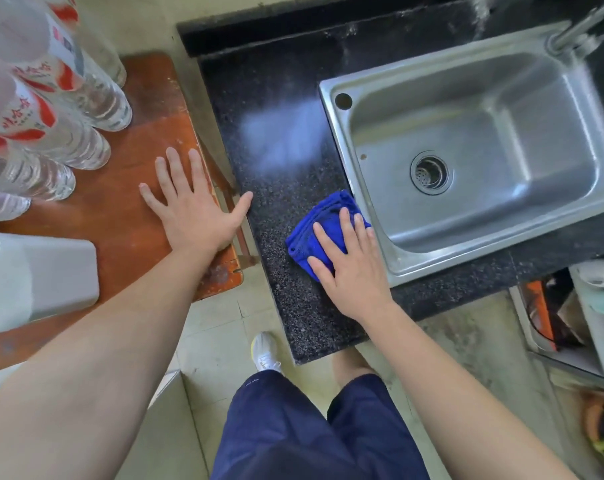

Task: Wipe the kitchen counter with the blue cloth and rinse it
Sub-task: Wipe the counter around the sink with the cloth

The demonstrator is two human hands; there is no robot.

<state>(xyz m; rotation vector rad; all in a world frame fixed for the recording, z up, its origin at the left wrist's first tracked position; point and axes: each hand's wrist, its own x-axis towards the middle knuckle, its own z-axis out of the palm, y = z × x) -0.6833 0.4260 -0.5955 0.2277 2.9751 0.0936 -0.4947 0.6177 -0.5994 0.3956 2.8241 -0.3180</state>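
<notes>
Here, one blue cloth (323, 227) under right hand (351, 268), one sink (331, 109)

The counter (276, 216) is dark speckled stone, polished, with a pale glare near its left edge. The sink (473, 140) is brushed steel, dully shiny. The cloth (314, 230) is soft, fuzzy blue fabric, matt. The table (127, 188) is reddish varnished wood, worn and chipped at its front corner. The bottles (68, 126) are clear glossy plastic.

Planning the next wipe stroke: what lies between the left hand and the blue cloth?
In the head view, only bare speckled black counter lies between the left hand and the blue cloth, which sits flat under the right hand.
</notes>
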